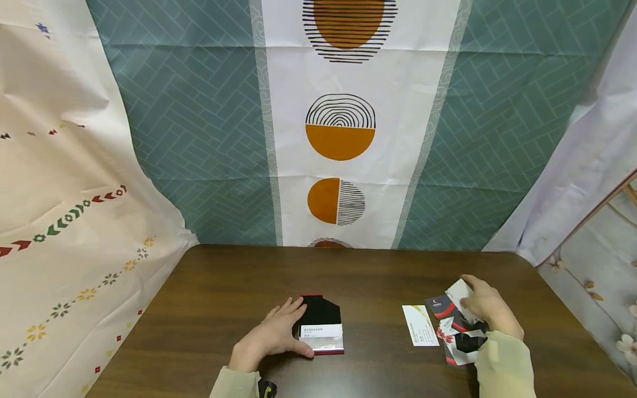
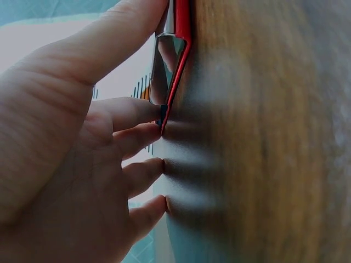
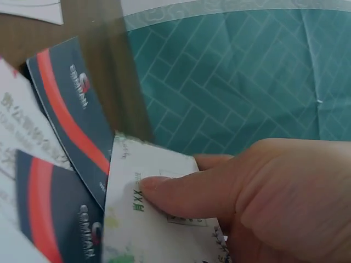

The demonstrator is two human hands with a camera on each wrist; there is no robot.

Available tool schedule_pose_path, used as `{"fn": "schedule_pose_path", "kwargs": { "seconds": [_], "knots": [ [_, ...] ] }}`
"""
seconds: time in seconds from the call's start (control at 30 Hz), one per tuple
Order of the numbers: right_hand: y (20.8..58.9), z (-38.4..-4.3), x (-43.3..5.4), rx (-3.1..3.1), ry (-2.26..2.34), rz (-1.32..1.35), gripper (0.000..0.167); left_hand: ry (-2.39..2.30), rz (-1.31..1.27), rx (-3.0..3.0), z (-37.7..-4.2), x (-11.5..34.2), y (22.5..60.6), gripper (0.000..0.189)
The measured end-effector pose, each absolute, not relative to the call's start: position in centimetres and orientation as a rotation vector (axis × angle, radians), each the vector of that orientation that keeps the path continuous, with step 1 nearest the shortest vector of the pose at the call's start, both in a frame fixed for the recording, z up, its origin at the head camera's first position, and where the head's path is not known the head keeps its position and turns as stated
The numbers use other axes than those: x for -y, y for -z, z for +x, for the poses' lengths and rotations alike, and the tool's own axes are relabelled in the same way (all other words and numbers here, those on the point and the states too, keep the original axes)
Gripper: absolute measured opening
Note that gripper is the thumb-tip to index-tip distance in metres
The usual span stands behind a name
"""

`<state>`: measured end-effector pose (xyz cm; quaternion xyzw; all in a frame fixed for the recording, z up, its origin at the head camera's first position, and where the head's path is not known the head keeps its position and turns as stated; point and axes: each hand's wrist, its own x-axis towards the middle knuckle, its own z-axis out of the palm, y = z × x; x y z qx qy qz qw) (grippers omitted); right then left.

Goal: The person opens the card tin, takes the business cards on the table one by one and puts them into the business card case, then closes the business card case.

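Note:
A card case (image 1: pixel 320 312) with a black inside and red edges lies opened flat at the table's middle, a white card in its clear lower part. My left hand (image 1: pixel 276 334) rests beside its left edge, fingers spread. In the left wrist view the thumb and index finger touch the case, and the other fingertips reach the tabletop. On the right, my right hand (image 1: pixel 490 304) pinches a white business card (image 3: pixel 123 164) with green print, thumb on its face. Under and beside it lie dark grey business cards (image 3: pixel 68 104) with red stripes, overlapping with pale ones.
Left of the pile, a single white business card (image 1: pixel 420 326) with a yellow-green corner lies apart. The brown wooden table (image 1: pixel 239 276) ends at a patterned teal and white cloth (image 1: pixel 209 138) behind. Pale cloths hang at both sides.

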<state>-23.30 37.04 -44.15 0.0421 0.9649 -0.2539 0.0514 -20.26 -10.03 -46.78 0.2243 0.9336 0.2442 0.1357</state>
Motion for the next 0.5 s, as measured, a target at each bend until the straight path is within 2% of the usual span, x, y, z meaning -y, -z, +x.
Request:
{"fn": "schedule_pose_path", "kwargs": {
  "seconds": [0.07, 0.13, 0.33, 0.5],
  "knots": [
    [43.8, -23.1, -37.1, -2.948, 0.776, 0.095, 0.06, -0.712, 0.65, -2.701, -20.2, 9.9, 46.8, 0.105],
    [43.5, -23.0, -37.1, -2.955, 0.815, 0.075, 0.057, -0.71, 0.647, -2.697, -20.2, 9.9, 46.9, 0.105],
    [43.0, -22.7, -36.6, -2.987, 0.983, 0.107, 0.03, -0.714, 0.642, -2.69, -20.2, 9.9, 46.8, 0.105],
    [42.5, -22.8, -35.7, -2.948, 1.077, 0.213, 0.028, -0.705, 0.641, -2.695, -20.2, 10.0, 46.9, 0.105]
  ]
}}
